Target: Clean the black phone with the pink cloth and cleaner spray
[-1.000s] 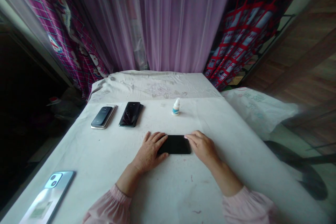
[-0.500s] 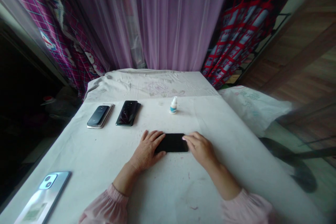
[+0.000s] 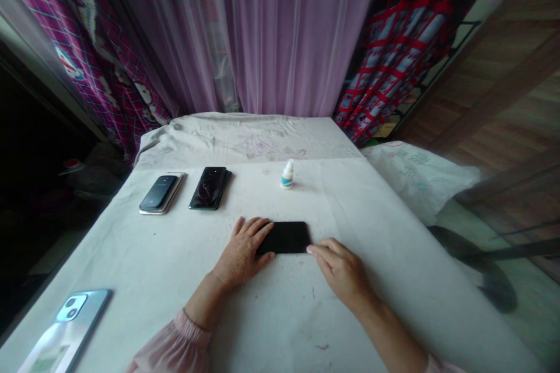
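Table: bottle (contents hidden), left hand on phone.

The black phone shows a smooth face, the silver phone a glossy back, amid matt cloth, a plastic bottle and sheer fabric curtains.

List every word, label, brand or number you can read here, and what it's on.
No text reads clearly.
Dark phone atop a pale one: brand-like mark, too blurred.
White bottle: blue label, too small.
Plastic bag: green print, too blurred.
Silver-blue phone: pale patch on back, nothing legible.
Black phone at the hands: no text visible.
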Action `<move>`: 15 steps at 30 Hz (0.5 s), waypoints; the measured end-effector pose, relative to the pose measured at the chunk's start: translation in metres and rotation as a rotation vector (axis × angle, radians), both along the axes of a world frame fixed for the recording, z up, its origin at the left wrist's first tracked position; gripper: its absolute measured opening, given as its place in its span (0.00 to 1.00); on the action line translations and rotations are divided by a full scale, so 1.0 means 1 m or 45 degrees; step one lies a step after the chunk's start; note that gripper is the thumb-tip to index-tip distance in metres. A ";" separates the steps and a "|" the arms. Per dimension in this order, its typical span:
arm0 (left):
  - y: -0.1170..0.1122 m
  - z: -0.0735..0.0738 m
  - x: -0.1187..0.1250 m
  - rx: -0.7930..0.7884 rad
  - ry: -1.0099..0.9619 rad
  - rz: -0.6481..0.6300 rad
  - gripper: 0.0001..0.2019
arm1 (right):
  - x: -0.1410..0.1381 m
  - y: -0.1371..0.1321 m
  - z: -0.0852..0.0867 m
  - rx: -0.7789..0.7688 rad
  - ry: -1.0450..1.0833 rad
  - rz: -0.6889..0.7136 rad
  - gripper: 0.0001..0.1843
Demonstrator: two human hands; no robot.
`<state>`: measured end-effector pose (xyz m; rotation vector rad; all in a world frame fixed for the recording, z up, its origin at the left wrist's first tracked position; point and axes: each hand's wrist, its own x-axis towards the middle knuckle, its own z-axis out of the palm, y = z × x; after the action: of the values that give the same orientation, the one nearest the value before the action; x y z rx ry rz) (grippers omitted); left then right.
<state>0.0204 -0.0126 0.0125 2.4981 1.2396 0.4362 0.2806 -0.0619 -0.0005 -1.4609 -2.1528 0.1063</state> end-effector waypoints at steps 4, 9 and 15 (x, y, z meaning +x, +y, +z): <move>0.001 -0.004 -0.001 0.010 0.007 -0.004 0.29 | -0.004 0.032 0.002 -0.007 0.018 -0.058 0.14; 0.001 -0.017 -0.011 0.054 -0.017 0.014 0.39 | -0.008 0.063 0.004 -0.008 0.123 -0.176 0.13; -0.004 -0.025 -0.035 0.132 -0.016 0.187 0.39 | -0.009 0.055 0.007 0.028 0.123 -0.220 0.13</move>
<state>-0.0141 -0.0163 -0.0124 2.4935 1.4360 0.5650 0.2720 -0.0066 0.0061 -1.5890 -1.9371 0.0888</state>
